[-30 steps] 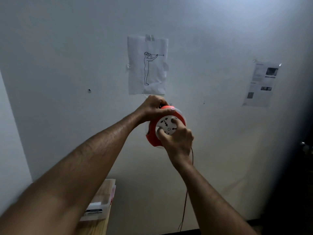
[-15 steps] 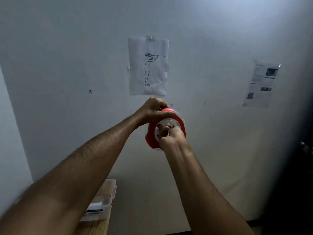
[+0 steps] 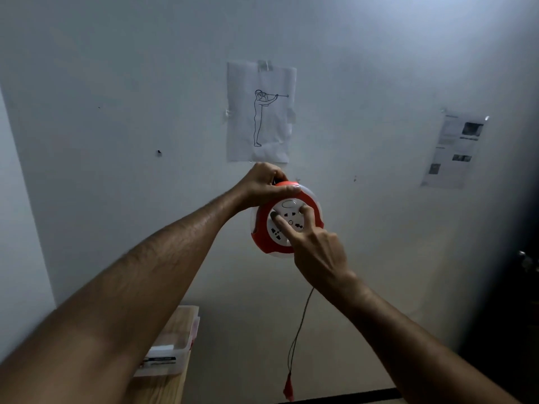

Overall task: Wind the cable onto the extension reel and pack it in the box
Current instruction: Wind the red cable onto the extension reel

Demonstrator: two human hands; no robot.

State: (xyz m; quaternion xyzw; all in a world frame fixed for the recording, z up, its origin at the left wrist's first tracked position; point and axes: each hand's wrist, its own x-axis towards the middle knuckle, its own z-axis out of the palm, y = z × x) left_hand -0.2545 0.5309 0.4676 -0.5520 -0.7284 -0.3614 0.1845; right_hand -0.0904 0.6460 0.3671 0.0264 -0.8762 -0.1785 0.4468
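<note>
Now, reel: the red-and-white extension reel (image 3: 287, 218) is held up in the air at the centre of the frame, in front of the pale wall (image 3: 116, 83).
Left hand: the left hand (image 3: 262, 185) wraps its fingers over the reel's top edge, thumb along the red rim; it looks to be there to keep the housing from turning.
Right hand: the right hand (image 3: 315, 246) has two extended fingers pressed on the white socket face, the others curled back and holding nothing; likely they spin the disc to draw cable in.
Facing: the round socket face points toward the camera, so the spin axis runs toward the wall.
Cable: the thin cable (image 3: 300, 322) hangs nearly straight down below the right wrist, ending in a red plug (image 3: 288, 387) at lower centre.
Progress: a fair length is unwound yet.
Box: a clear plastic box (image 3: 172, 351) sits on a wooden surface (image 3: 163, 386), lower left.
</note>
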